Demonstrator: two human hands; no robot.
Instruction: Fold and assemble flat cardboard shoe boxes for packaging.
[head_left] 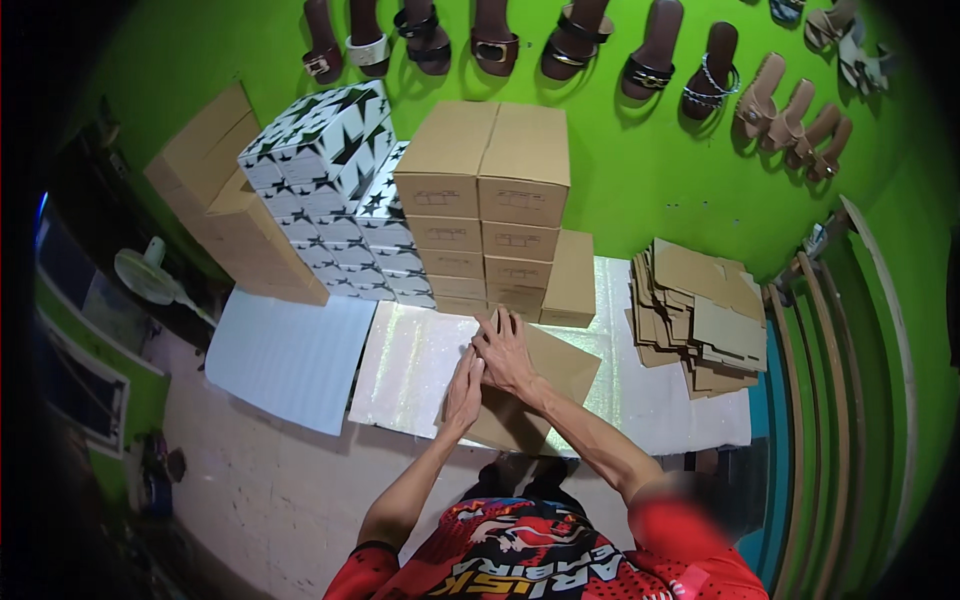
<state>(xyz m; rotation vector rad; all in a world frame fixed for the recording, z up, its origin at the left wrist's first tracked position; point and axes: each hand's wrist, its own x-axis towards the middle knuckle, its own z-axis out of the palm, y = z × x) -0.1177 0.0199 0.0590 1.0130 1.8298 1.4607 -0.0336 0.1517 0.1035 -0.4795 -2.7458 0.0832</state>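
A brown cardboard box point(555, 368) lies at a slant on the table right in front of me. Both hands meet at its left side. My left hand point(464, 393) is closed against that side, its fingers pressed together. Over the upper left corner, my right hand point(504, 352) grips with bent fingers, its wrist crossing the cardboard. The fingertips of both hands nearly touch, and the edge under them is mostly hidden. I cannot tell whether the box is fully folded.
Behind my hands stand stacked brown boxes point(520, 200), with star-patterned white boxes point(325, 150) to their left. Flat cardboard pieces point(700, 310) are piled on the right of the table point(400, 385). A fan point(150, 270) is at far left; sandals point(495, 45) hang on the green wall.
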